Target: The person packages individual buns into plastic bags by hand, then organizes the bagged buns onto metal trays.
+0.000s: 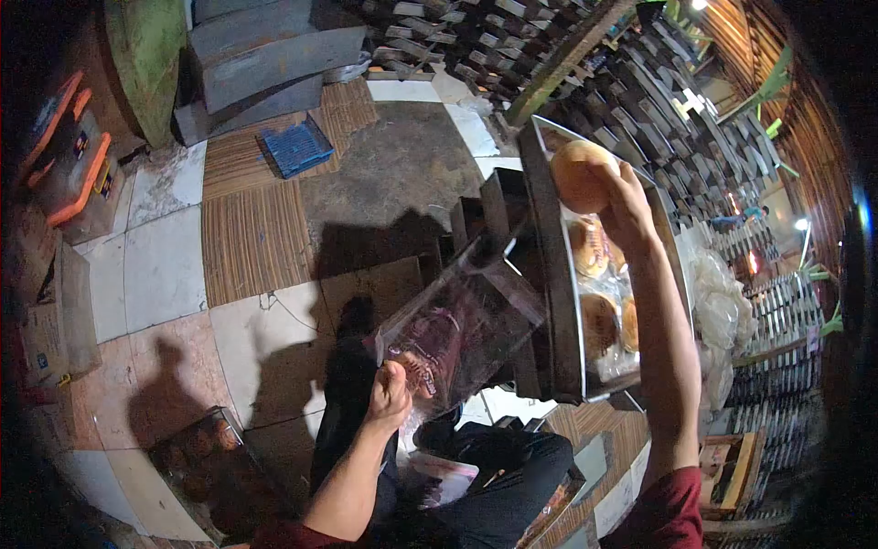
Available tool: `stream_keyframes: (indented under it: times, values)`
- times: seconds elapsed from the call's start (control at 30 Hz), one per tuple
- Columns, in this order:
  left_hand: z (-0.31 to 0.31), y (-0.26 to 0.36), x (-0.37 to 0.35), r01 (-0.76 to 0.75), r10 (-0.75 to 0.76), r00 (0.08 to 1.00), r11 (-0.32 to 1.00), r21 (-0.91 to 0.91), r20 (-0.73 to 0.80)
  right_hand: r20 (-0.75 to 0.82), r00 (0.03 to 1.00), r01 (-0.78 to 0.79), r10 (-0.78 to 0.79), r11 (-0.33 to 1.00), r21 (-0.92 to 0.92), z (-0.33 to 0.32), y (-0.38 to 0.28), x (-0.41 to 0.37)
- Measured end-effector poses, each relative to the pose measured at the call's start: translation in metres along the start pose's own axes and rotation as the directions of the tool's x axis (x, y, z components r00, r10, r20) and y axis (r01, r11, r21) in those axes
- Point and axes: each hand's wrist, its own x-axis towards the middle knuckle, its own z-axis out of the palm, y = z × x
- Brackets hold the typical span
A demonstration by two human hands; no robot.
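Now, left hand: thumb and fingers pinched together on the near edge of a clear plastic bag.
Bag: stretched out from that hand toward the tray, see-through, with printed lettering near the pinched end; its far end lies close to the tray's side.
Right hand: fingers curved over the right side of a round bun, closed on it; the thumb is hard to make out.
Bun: golden brown, at the upper end of the tray; whether it is lifted clear or rests there cannot be told.
Tray: dark-sided, deep, to the right of the bag, beneath the right forearm.
Inside the tray: more buns below the held one, at least some in clear printed wrapping.
Lap: a printed packet on the person's dark clothing, below the left hand.
Floor: mixed tiles, pale and striped, carrying a blue plastic basket.
Lower left: a second tray with round shapes in it, deep in shadow.
Far left: a container with an orange rim.
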Motion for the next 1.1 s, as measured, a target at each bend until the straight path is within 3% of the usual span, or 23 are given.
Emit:
stream_keyframes:
  times: [0.1,0.17,0.2,0.23,0.27,0.3,0.33,0.37,0.4,0.43,0.47,0.53,0.57,0.63,0.77,0.8,0.83,0.87,0.9,0.93,0.97,1.03,1.1]
  values:
    - [0.011,-0.020,0.001,-0.088,0.059,0.986,0.977,0.193,0.153,0.037,0.999,-0.015,0.005,0.964,0.267,-0.012,-0.049,-0.087]
    - [-0.022,-0.053,-0.014,-0.188,0.220,0.971,0.451,0.872,0.096,0.122,0.991,-0.069,0.052,0.988,0.141,-0.011,-0.061,-0.152]
    - [0.055,0.003,-0.017,0.063,-0.127,0.986,0.885,0.461,0.108,0.142,0.960,-0.239,0.241,0.970,-0.031,-0.020,-0.063,-0.182]
    - [0.057,-0.007,-0.026,0.069,-0.146,0.980,0.884,0.463,0.134,0.168,0.942,-0.282,0.291,0.956,-0.078,-0.025,-0.054,-0.211]
    - [0.053,-0.020,-0.037,-0.091,-0.049,0.975,0.800,0.593,0.215,0.195,0.948,-0.198,0.250,0.948,-0.251,-0.024,-0.042,-0.242]
    - [0.053,-0.029,-0.041,-0.253,0.039,0.950,0.680,0.688,0.310,0.262,0.948,-0.163,0.178,0.984,-0.078,-0.016,-0.033,-0.270]
    - [0.109,-0.002,-0.039,-0.225,-0.076,0.901,0.761,0.609,0.427,0.178,0.979,-0.076,0.104,0.984,-0.159,-0.016,-0.019,-0.301]
    - [0.110,0.007,-0.047,-0.015,-0.448,0.820,0.604,0.797,0.355,0.148,0.976,-0.153,0.158,0.987,-0.039,-0.008,-0.023,-0.327]
    - [0.107,0.010,-0.054,-0.058,-0.597,0.751,0.366,0.929,0.282,0.024,0.980,-0.199,0.198,0.971,0.133,0.006,-0.018,-0.357]
    - [0.120,0.014,-0.070,0.232,-0.616,0.757,0.567,0.790,0.220,0.043,0.985,-0.161,0.166,0.982,-0.101,0.009,-0.005,-0.385]
    - [0.127,0.008,-0.078,-0.105,-0.450,0.802,0.542,0.834,0.394,0.086,0.986,-0.142,0.145,0.989,-0.041,0.018,0.014,-0.406]
    - [0.107,0.003,-0.093,0.059,-0.659,0.733,0.309,0.949,0.169,0.008,0.962,-0.272,0.272,0.962,0.008,0.025,0.042,-0.437]
    - [0.093,0.002,-0.100,-0.078,-0.606,0.775,0.185,0.980,0.176,0.027,0.928,-0.363,0.372,0.886,0.289,0.031,0.052,-0.444]
    - [0.101,0.014,-0.107,-0.107,-0.530,0.813,0.273,0.956,0.242,0.117,0.865,-0.477,0.489,0.726,0.496,0.034,0.076,-0.460]
    - [0.111,0.047,-0.107,-0.160,-0.672,0.715,0.115,0.980,0.195,0.074,0.952,-0.292,0.297,0.811,0.507,0.066,0.082,-0.482]
    - [0.112,0.047,-0.104,-0.093,-0.367,0.922,0.095,0.991,0.122,0.064,0.944,-0.305,0.324,0.777,0.550,0.064,0.069,-0.481]
    - [0.115,0.044,-0.101,-0.030,-0.009,0.999,0.115,0.993,0.031,0.051,0.948,-0.288,0.313,0.782,0.553,0.061,0.073,-0.482]
    - [0.117,0.041,-0.095,-0.007,0.322,0.945,0.185,0.983,-0.054,-0.064,0.935,-0.225,0.348,0.724,0.652,0.060,0.082,-0.483]
    - [0.122,0.041,-0.092,-0.007,0.608,0.779,0.256,0.967,-0.155,-0.165,0.904,-0.151,0.395,0.655,0.741,0.060,0.088,-0.484]
    - [0.128,0.046,-0.093,-0.073,0.517,0.824,0.502,0.862,-0.231,-0.246,0.913,-0.029,0.326,0.652,0.758,0.058,0.054,-0.470]
    - [0.139,0.038,-0.101,-0.087,0.521,0.826,0.496,0.864,-0.216,-0.252,0.915,-0.014,0.315,0.649,0.761,0.060,0.056,-0.469]
    - [0.196,0.014,-0.128,0.056,0.025,0.958,0.961,0.271,-0.287,-0.173,0.981,0.124,-0.087,0.969,0.213,0.066,0.057,-0.471]
    - [0.200,0.012,-0.130,0.081,0.004,0.953,0.960,0.267,-0.304,-0.073,0.913,0.399,-0.401,0.916,-0.044,0.088,0.039,-0.464]
